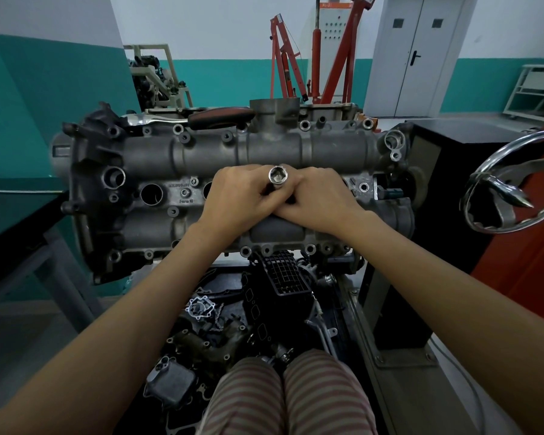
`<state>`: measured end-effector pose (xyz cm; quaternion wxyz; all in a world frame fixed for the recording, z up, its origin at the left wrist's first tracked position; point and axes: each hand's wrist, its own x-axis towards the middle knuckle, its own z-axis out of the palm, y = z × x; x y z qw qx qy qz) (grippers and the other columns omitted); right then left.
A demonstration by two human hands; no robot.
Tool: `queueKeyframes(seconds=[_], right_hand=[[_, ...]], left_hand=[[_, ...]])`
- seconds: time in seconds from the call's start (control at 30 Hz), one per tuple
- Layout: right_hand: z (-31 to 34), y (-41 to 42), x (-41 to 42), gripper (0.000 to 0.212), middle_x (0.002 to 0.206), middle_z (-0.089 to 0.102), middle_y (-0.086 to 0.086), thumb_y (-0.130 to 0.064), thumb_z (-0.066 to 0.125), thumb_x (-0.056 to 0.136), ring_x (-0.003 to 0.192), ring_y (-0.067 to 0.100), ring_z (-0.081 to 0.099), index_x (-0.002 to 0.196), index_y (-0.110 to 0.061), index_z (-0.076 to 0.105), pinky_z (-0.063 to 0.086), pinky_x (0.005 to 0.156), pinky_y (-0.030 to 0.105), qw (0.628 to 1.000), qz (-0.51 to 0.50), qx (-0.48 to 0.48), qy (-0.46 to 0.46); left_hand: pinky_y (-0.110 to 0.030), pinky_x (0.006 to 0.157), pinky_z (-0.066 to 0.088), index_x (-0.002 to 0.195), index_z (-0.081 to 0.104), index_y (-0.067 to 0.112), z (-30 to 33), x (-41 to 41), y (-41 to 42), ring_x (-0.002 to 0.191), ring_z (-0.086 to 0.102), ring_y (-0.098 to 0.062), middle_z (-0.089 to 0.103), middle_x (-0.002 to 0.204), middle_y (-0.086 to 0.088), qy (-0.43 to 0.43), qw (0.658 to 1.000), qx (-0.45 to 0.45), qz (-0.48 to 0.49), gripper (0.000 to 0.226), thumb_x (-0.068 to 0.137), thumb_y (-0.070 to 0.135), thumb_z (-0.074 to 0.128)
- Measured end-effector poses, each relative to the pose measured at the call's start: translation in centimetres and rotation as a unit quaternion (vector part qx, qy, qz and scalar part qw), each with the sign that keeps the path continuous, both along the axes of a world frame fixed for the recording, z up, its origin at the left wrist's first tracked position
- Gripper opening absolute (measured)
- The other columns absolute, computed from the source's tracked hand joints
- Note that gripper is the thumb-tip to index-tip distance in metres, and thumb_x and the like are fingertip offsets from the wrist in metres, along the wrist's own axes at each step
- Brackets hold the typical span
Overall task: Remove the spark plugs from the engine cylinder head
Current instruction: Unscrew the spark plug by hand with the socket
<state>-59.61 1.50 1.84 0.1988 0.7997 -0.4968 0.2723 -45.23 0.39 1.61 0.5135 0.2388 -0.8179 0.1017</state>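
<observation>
The grey engine cylinder head point(176, 152) lies across the stand in front of me. A chrome spark plug socket point(278, 175) stands upright over the middle of the head, its square drive hole facing up. My left hand point(244, 196) and my right hand point(319, 196) are both wrapped around its shaft, fingers touching each other. An open plug well point(151, 194) shows to the left of my hands; a second well point(208, 189) is half hidden by my left hand. No spark plug is visible. A ratchet with a dark red handle point(201, 118) rests on the far edge of the head.
A chrome handwheel point(512, 186) sticks out at the right beside a black cabinet point(453, 183). Loose engine parts and a black intake manifold point(283, 277) lie below the head by my knees. A red engine crane point(314, 58) stands behind. A dark bench point(13, 221) is at the left.
</observation>
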Motion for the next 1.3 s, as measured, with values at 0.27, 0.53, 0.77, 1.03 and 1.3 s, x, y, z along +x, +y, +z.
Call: queueKeyframes(seconds=[0.27,0.53,0.77,1.03,1.3], right_hand=[[0.58,0.48,-0.07,0.033,0.072,0.064,0.006,-0.043,0.047,0.084,0.073,0.029,0.06,0.082,-0.013,0.06,0.03,0.057,0.028,0.999,-0.003,0.032,-0.003],[0.36,0.49,-0.01,0.026,0.073,0.068,0.004,-0.04,0.054,0.083,0.073,0.026,0.062,0.082,-0.017,0.067,0.03,0.056,0.026,0.999,-0.005,0.031,-0.036],[0.41,0.5,0.06,0.034,0.071,0.062,0.006,-0.037,0.05,0.083,0.067,0.031,0.059,0.1,-0.007,0.054,0.028,0.054,0.028,1.0,0.012,0.023,-0.015],[0.41,0.51,-0.16,0.03,0.065,0.065,0.004,-0.046,0.051,0.082,0.067,0.024,0.06,0.073,-0.02,0.064,0.027,0.055,0.026,0.999,0.003,0.03,-0.032],[0.38,0.55,0.06,0.039,0.071,0.063,0.006,-0.038,0.05,0.083,0.065,0.03,0.06,0.106,-0.007,0.051,0.029,0.053,0.029,1.0,0.013,0.014,-0.009]], left_hand=[[-0.027,0.044,0.031,0.063,0.037,0.015,0.26,-0.03,0.51,0.048,0.036,-0.016,0.037,0.057,0.006,-0.004,1.0,-0.013,0.026,0.026,0.083,0.028,0.047],[-0.026,0.043,0.033,0.05,0.044,0.016,-0.02,-0.03,0.21,0.043,0.038,-0.013,0.049,0.045,-0.002,0.005,1.0,-0.005,0.02,0.041,0.084,0.032,0.058],[-0.03,0.045,0.033,0.065,0.042,0.01,0.25,-0.01,0.66,0.05,0.044,-0.024,0.038,0.065,0.007,-0.018,0.999,-0.006,0.038,0.026,0.082,0.03,0.046],[-0.028,0.042,0.033,0.053,0.037,0.02,0.09,0.09,0.16,0.043,0.038,-0.014,0.045,0.045,0.0,-0.002,1.0,-0.001,0.028,0.04,0.086,0.035,0.055],[-0.027,0.047,0.031,0.07,0.037,0.018,0.21,0.01,0.63,0.052,0.036,-0.015,0.037,0.065,0.008,-0.016,1.0,-0.002,0.016,0.019,0.082,0.029,0.046]])
